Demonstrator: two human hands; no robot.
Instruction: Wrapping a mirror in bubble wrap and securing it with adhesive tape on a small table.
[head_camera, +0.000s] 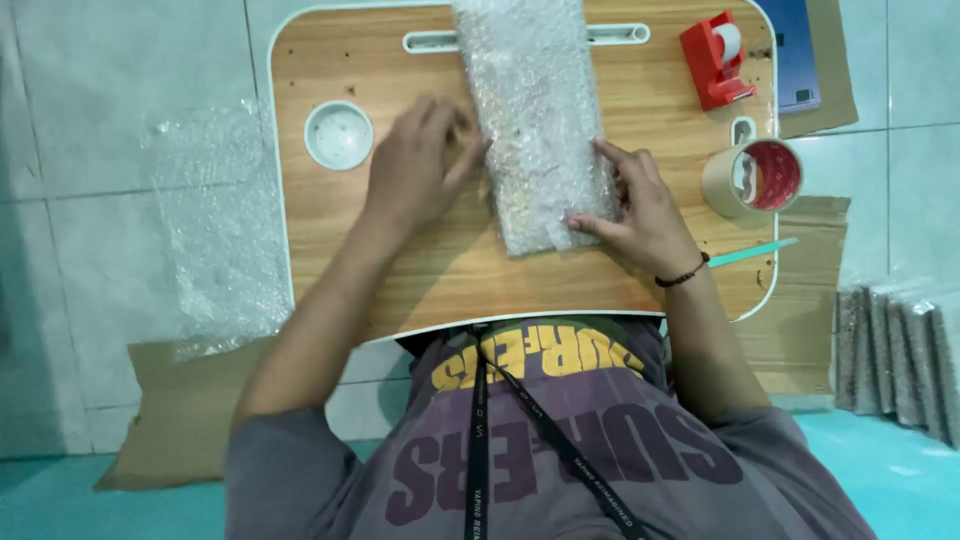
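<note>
At the near middle of the wooden worktop (330, 250), both hands press on a long bubble-wrapped bundle (535, 120) that runs away toward the far edge. The left hand (415, 165) rests against its left side, fingers loosely curled; the right hand (640, 205) lies open on its near right corner. Farther right sits a tan tape roll (752, 178), and beyond it a red tape dispenser (714, 60).

The bench (330, 230) is warm wood-grain brown with a white rim and a white round cup recess (338, 134). The bubble-wrap bundle (535, 120) at top centre is clear and silvery, dotted with bubbles. At upper right the tape dispenser (714, 60) is red, the tape roll (752, 178) tan with a red core. The floor tiles (100, 100) are pale grey.
</note>
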